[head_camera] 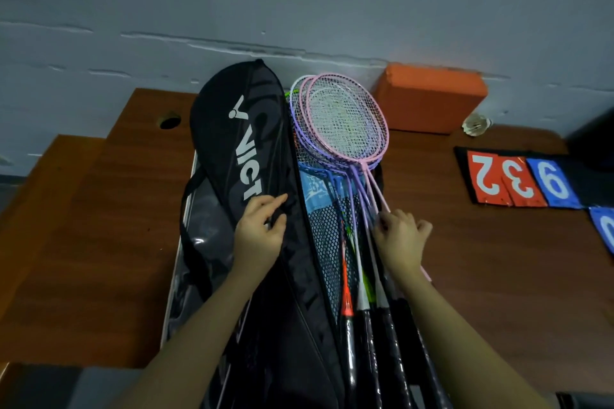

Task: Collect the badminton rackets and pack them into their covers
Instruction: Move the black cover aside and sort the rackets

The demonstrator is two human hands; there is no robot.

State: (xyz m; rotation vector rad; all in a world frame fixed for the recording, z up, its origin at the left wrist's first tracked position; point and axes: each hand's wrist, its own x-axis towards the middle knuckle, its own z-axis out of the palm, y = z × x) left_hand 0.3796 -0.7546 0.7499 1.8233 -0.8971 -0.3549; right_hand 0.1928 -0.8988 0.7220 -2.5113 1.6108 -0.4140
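Several rackets (pixel 345 129) lie stacked at frame centre inside an open black cover (pixel 246 149), pink and purple heads uppermost, handles running toward the bottom edge. Left hand (pixel 260 232) pinches the cover's raised flap at its edge, fingers curled. Right hand (pixel 400 236) rests on the racket shafts, fingers bent around them. Brown worktop (pixel 481 259) beneath. Orange block (pixel 428 96) upper right; numbered score cards (pixel 518 181) at right.

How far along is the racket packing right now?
Done: the rackets are gathered in a stack lying in the open black cover. In hand: the left hand holds the cover's flap back, the right hand is at the racket shafts. Left: settle the rackets inside and close the cover.
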